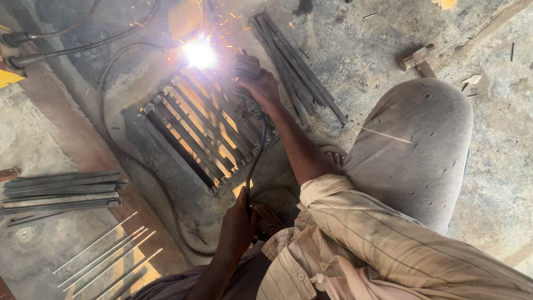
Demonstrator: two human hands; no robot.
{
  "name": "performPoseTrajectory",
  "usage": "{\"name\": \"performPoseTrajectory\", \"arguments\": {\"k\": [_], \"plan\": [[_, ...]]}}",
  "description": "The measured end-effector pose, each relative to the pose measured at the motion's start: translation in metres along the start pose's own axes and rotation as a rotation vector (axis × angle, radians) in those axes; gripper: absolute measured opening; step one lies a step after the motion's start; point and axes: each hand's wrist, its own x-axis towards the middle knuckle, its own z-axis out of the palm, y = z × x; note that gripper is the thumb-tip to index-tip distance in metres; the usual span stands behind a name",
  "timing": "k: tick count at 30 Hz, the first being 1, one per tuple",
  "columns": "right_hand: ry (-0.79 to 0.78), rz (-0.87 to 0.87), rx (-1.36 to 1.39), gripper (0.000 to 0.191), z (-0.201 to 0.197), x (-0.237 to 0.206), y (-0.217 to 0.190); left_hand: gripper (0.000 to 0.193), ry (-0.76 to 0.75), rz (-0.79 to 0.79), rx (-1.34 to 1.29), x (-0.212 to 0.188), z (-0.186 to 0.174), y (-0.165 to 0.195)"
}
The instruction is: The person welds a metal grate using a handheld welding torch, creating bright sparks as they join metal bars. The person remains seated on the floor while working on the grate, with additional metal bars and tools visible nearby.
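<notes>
Grate [202, 130] of parallel bars at frame centre, long axis running lower left to upper right; right hand [258, 83], nearer, closed on welding holder at its upper-right corner beside the arc [199, 54]; left hand [239, 222], below, gripping cable [256, 155].

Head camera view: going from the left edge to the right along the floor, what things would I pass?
Stack of flat steel bars → thin welding rods → metal grate with the bright welding arc → right hand on the electrode holder → loose bundle of steel strips → hammer.
</notes>
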Motion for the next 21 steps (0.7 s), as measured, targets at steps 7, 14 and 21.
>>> {"name": "performPoseTrajectory", "arguments": {"k": [7, 14, 21], "plan": [[0.072, -0.106, 0.208, 0.064, 0.005, -0.005, 0.001, 0.066, 0.075, 0.047, -0.080, -0.004, -0.001, -0.001], [0.104, -0.101, -0.009, 0.062, -0.001, -0.010, -0.010, 0.063, 0.042, 0.027, -0.282, -0.001, -0.005, 0.000], [0.099, -0.123, -0.068, 0.061, -0.003, -0.016, -0.019, 0.090, 0.209, 0.198, -0.118, -0.005, -0.003, 0.001]]}}
